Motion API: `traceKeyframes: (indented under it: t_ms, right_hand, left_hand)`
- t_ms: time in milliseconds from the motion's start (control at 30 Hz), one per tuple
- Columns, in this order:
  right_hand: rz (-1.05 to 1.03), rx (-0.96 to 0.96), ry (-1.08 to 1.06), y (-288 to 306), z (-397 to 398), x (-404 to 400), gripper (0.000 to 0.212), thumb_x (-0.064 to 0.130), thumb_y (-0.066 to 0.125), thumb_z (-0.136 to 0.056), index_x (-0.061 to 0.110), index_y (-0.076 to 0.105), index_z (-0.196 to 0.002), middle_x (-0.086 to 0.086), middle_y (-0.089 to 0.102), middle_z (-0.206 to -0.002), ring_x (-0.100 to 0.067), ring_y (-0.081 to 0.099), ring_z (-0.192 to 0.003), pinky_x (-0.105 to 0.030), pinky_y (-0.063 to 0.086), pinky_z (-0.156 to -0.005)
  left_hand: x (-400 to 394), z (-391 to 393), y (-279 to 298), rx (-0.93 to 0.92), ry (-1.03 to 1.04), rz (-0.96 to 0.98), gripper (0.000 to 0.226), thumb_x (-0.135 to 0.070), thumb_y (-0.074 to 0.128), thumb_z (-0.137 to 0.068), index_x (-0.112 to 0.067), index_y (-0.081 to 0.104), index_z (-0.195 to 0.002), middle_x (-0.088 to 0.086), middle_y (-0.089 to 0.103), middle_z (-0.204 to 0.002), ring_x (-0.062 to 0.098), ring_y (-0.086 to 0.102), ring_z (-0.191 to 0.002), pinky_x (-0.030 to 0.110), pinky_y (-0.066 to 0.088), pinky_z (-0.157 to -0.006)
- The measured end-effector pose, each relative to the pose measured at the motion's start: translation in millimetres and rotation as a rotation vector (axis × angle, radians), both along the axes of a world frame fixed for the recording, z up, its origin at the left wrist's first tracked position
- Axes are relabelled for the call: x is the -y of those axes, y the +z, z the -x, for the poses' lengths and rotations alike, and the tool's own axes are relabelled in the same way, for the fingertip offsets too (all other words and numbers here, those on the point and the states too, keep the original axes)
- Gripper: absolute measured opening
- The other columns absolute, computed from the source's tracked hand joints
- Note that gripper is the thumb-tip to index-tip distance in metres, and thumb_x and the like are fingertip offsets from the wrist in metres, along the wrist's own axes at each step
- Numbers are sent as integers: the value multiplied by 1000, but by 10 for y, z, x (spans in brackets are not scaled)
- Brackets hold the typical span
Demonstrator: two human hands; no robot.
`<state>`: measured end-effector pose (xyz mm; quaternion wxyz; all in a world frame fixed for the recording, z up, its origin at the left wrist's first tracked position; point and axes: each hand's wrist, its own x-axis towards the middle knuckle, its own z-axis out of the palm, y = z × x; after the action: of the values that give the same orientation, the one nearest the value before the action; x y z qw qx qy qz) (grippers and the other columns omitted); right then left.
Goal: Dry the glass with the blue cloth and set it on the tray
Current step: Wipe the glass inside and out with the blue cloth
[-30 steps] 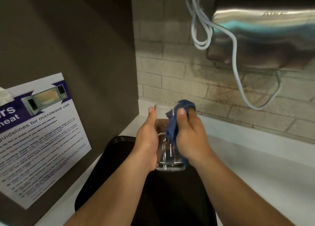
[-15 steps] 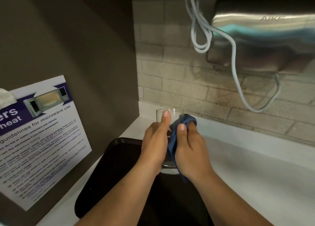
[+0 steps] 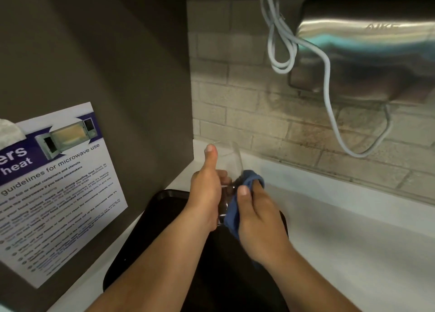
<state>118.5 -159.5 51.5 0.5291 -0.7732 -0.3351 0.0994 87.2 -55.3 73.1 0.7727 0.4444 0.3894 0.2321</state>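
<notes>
A clear drinking glass [image 3: 229, 158] is held upright above the far end of a black tray [image 3: 141, 245]. My left hand [image 3: 206, 194] grips its left side, thumb stretched up along the wall near the rim. My right hand [image 3: 256, 215] presses a blue cloth [image 3: 235, 208] against the glass's lower right side and base. The cloth covers the lower part of the glass, and the hands hide its bottom. I cannot tell whether the base touches the tray.
The tray lies on a white counter [image 3: 341, 229]. A dark panel on the left carries a microwave-use poster [image 3: 51, 184]. Behind is a brick wall with a steel hand dryer [image 3: 367, 50] and a hanging white cable [image 3: 327, 76].
Both hands and the glass have sunk lower towards the tray. The cloth has slid from the rim down to the lower side of the glass. My left thumb now reaches higher.
</notes>
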Motion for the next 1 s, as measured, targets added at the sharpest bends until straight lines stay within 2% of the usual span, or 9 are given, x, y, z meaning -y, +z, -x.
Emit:
traceKeyframes:
  t_ms: [67,133,233,333,433,567,667,833,1000]
  right_hand:
    - [-5,228,-3,-20,-12,-48,33,39,34,-99,14,45,-118,0,58,-101,-3,61,-84,-15,52,-72]
    - [-39,279,-42,69,-115,-154,40,37,35,-100,9,40,-127,-3,54,-113,-11,60,-95,-16,52,-78]
    - [-183,-82,-105,282,-376,-268,37,39,33,-102,12,58,-101,-3,67,-88,-18,65,-83,-21,48,-72]
    - [-237,-470,-101,357,-380,-218,49,40,34,-102,19,64,-71,-1,69,-61,-17,67,-68,-32,51,-68]
    - [-87,-219,-34,159,-98,-100,41,40,32,-101,20,58,-77,0,63,-61,-9,63,-57,-23,47,-59]
    - [-105,75,29,44,66,-38,22,36,33,-100,21,48,-97,-1,60,-79,-5,61,-71,-13,49,-60]
    - [-168,13,-27,185,-138,-154,23,36,32,-101,19,48,-103,-1,62,-84,-3,62,-71,-6,46,-58]
    - [-195,90,-131,146,-292,-244,28,35,32,-102,14,51,-106,-4,64,-88,-4,61,-74,-3,43,-60]
    - [-215,163,-155,173,-216,-249,26,35,35,-101,14,51,-96,-2,62,-83,-7,61,-71,-8,45,-60]
  left_hand:
    - [27,-8,-46,-53,-61,-78,81,-80,48,-92,-6,73,-114,20,79,-112,34,75,-104,47,58,-97]
    - [33,-7,-103,-35,-96,-130,78,-79,51,-91,-10,77,-117,20,81,-112,33,77,-106,47,59,-100]
    - [56,29,-86,81,-145,-89,92,-88,62,-73,-14,76,-126,21,80,-119,39,77,-112,59,56,-105]
    - [6,48,-19,96,-111,-61,93,-85,53,-80,-2,79,-113,23,83,-105,41,79,-99,55,62,-91]
    - [-57,35,56,21,-23,-64,86,-82,48,-90,-3,75,-109,15,81,-93,31,77,-80,42,60,-72]
    - [-58,54,44,-13,-6,-134,70,-78,48,-93,-13,68,-113,14,77,-109,29,75,-97,43,58,-78]
    - [-13,64,-24,6,-47,-205,74,-78,50,-92,-12,74,-112,14,81,-110,32,76,-107,56,58,-101]
    - [65,81,38,-9,-198,-156,78,-87,45,-80,-27,71,-122,14,74,-130,32,70,-121,57,52,-111]
    - [179,74,-17,85,-143,-211,88,-86,58,-59,-22,75,-118,9,83,-113,24,78,-108,51,58,-105]
